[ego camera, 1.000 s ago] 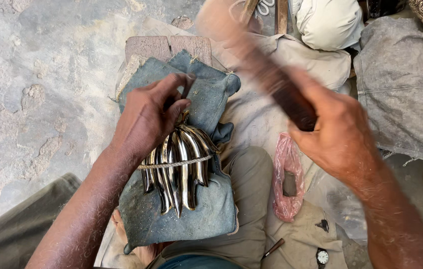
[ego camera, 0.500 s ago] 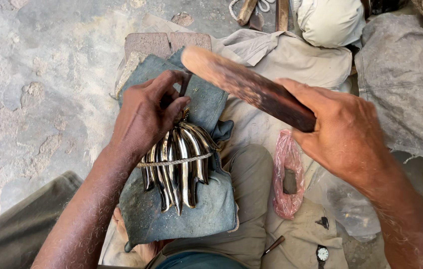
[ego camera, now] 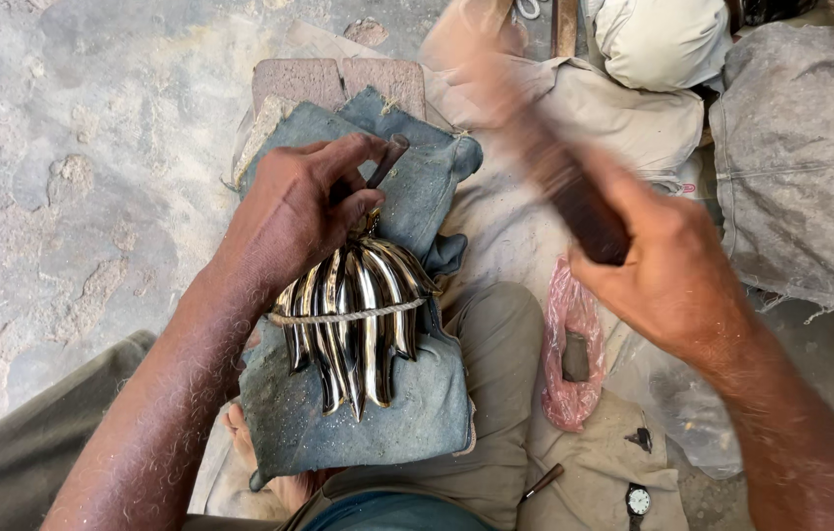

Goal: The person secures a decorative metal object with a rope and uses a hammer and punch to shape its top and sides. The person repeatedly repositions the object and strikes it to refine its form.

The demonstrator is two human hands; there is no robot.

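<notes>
A ribbed, fluted metal piece [ego camera: 353,320], polished bright and bound across its middle by a cord [ego camera: 343,317], is laid on a folded blue denim cloth [ego camera: 407,403] over the lap, apparently so that it is cushioned and kept from sliding. A thin dark punch [ego camera: 387,160] is pinched between thumb and fingertips of the left hand [ego camera: 289,211], its lower end hidden at the top of the metal piece. A long wooden mallet [ego camera: 545,162], blurred by motion, is gripped at its dark end by the right hand [ego camera: 667,275], fingers wrapped tight. 1 brick [ego camera: 338,84] lies beyond the cloth; a pink plastic bag [ego camera: 569,359] and a wristwatch [ego camera: 639,500] rest nearby.
</notes>
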